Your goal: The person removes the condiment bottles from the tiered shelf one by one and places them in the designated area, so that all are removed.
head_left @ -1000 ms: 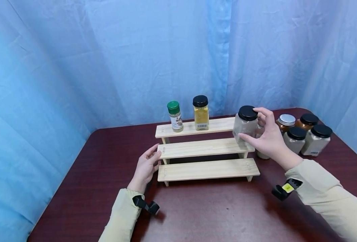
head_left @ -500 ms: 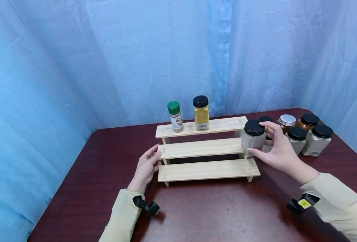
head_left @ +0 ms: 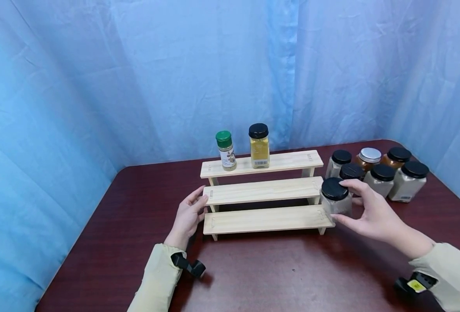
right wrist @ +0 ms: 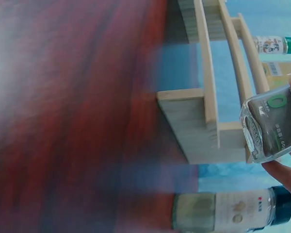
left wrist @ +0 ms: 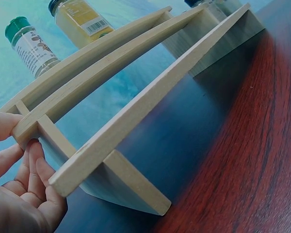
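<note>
Thumb and fingers of the right hand gripped a clear square-sided jar with a black lid at the right end of a three-step wooden rack. Held roughly upright, it lay just to the left of that hand, its long axis crossing the rack's left-to-right run. In the head view its body overlapped the right ends of the middle tier and lowest tier; whether its base touched wood could not be told. The left hand, well apart from it, held the middle tier's left end, so the right hand was the nearer.

In the right wrist view the jar's face showed a large green 0 and pale Chinese lettering, too small to read surely. A standing jar near it carried a whitish label with a small red mark. On the top tier, the yellow jar bore a barcode, and the green-capped bottle a white label with a brown picture. Other jars stood grouped on the table. No brand was legible.
</note>
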Motion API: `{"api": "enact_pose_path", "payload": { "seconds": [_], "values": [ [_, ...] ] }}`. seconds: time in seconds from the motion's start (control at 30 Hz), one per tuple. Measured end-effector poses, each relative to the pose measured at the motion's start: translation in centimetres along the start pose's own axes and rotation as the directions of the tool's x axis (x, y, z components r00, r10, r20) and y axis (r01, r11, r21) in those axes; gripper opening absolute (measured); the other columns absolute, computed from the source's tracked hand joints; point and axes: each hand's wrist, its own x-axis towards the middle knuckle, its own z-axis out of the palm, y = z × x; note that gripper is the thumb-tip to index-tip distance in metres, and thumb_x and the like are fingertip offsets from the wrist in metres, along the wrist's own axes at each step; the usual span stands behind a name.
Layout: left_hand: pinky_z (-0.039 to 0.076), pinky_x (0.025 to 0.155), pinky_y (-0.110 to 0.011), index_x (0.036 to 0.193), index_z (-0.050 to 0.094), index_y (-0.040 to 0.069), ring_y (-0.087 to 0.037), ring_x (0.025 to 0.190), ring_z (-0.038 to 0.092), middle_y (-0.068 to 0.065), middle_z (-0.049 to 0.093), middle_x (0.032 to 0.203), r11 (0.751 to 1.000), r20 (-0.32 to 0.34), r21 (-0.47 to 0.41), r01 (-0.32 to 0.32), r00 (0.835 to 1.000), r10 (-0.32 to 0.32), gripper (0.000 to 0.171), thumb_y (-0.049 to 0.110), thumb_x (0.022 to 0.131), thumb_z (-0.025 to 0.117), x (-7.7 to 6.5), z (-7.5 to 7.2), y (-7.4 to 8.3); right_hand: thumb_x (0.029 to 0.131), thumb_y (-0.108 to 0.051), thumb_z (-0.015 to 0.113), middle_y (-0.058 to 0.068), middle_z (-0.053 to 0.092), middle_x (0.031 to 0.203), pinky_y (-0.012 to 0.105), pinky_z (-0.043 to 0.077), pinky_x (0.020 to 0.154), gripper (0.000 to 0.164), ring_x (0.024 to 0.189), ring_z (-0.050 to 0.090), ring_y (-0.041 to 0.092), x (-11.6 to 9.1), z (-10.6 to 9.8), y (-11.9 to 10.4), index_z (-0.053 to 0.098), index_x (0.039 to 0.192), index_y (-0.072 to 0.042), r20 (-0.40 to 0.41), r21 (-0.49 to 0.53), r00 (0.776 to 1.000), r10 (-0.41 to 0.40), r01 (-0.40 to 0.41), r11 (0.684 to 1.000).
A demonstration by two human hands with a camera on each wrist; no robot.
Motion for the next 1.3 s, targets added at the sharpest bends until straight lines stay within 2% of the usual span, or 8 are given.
{"api": "enact_pose_path", "payload": {
  "seconds": [0.13,0.2,0.47,0.73,0.97,1.07,1.17,1.3],
  "values": [
    [0.044,0.060,-0.016,0.143,0.041,0.005,-0.002,0.071,0.052,0.005,0.051,0.085,1.000,0.003,0.003,-0.003,1.000,0.002,0.048,0.008,0.097,0.053,0.0,-0.1,-0.1,0.050,0.003,0.089,-0.025,0.043,0.122,-0.001,0.037,0.080,0.085,0.106,0.038,-0.023,-0.9,-0.1,0.1,0.045,0.123,0.006,-0.018,0.019,0.999,0.028,-0.028,0.999],
    [0.044,0.059,-0.016,0.143,0.041,0.006,-0.003,0.071,0.052,0.005,0.051,0.085,1.000,0.002,-0.003,-0.002,1.000,0.002,0.048,0.008,0.097,0.053,0.0,-0.1,-0.1,0.047,0.006,0.088,-0.034,0.034,0.124,-0.001,0.037,0.078,0.086,0.104,0.038,-0.023,-1.3,-0.2,0.3,0.045,0.122,0.005,-0.018,0.020,0.999,0.048,-0.048,0.999],
    [0.044,0.059,-0.017,0.143,0.041,0.006,-0.003,0.071,0.051,0.005,0.051,0.085,1.000,-0.008,-0.012,0.001,1.000,-0.002,0.048,0.008,0.097,0.052,0.0,0.0,-0.2,0.045,0.005,0.089,-0.035,0.031,0.124,-0.003,0.037,0.075,0.090,0.103,0.035,-0.025,-3.2,-0.3,1.0,0.046,0.124,0.003,0.000,-0.007,0.994,0.109,-0.109,0.994],
    [0.044,0.060,-0.017,0.143,0.042,0.006,-0.003,0.071,0.052,0.004,0.051,0.085,1.000,-0.010,-0.021,0.000,1.000,0.000,0.048,0.008,0.096,0.053,0.1,0.0,-0.3,0.042,0.007,0.089,-0.036,0.033,0.122,-0.003,0.037,0.076,0.090,0.099,0.037,-0.027,-4.5,-0.4,1.7,0.046,0.121,0.005,-0.013,0.008,0.994,0.111,-0.111,0.994],
    [0.044,0.061,-0.017,0.142,0.043,0.007,-0.003,0.072,0.053,0.005,0.051,0.086,1.000,-0.012,-0.006,-0.001,1.000,0.001,0.047,0.008,0.097,0.052,0.2,-0.1,-0.3,0.043,0.004,0.090,-0.037,0.030,0.120,-0.004,0.036,0.074,0.091,0.097,0.037,-0.027,-5.2,-0.5,2.3,0.045,0.122,0.003,0.019,-0.020,0.991,0.134,-0.134,0.991],
    [0.044,0.061,-0.017,0.143,0.042,0.007,-0.003,0.073,0.053,0.005,0.051,0.087,1.000,-0.003,-0.003,-0.006,1.000,0.006,0.047,0.009,0.097,0.053,0.2,-0.1,-0.4,0.044,0.002,0.090,-0.034,0.033,0.119,-0.004,0.036,0.073,0.091,0.095,0.039,-0.026,-5.4,-0.5,2.5,0.045,0.123,0.001,0.030,-0.040,0.988,0.153,-0.152,0.988],
    [0.044,0.061,-0.018,0.143,0.042,0.007,-0.003,0.073,0.053,0.004,0.052,0.088,1.000,-0.003,-0.006,-0.006,1.000,0.006,0.047,0.008,0.097,0.053,0.2,-0.1,-0.4,0.045,0.001,0.091,-0.021,0.045,0.116,-0.004,0.035,0.073,0.092,0.094,0.039,-0.025,-5.5,-0.6,2.7,0.044,0.124,0.000,0.045,-0.055,0.985,0.169,-0.166,0.985],
    [0.044,0.060,-0.017,0.142,0.043,0.008,-0.003,0.072,0.052,0.005,0.052,0.087,1.000,-0.007,-0.005,-0.008,1.000,0.008,0.047,0.008,0.097,0.052,0.3,-0.1,-0.3,0.047,0.002,0.090,0.010,0.056,0.110,-0.005,0.034,0.073,0.092,0.094,0.039,-0.025,-5.5,-0.7,2.9,0.041,0.125,0.001,0.071,-0.052,0.981,0.180,-0.177,0.983]
  ]
}}
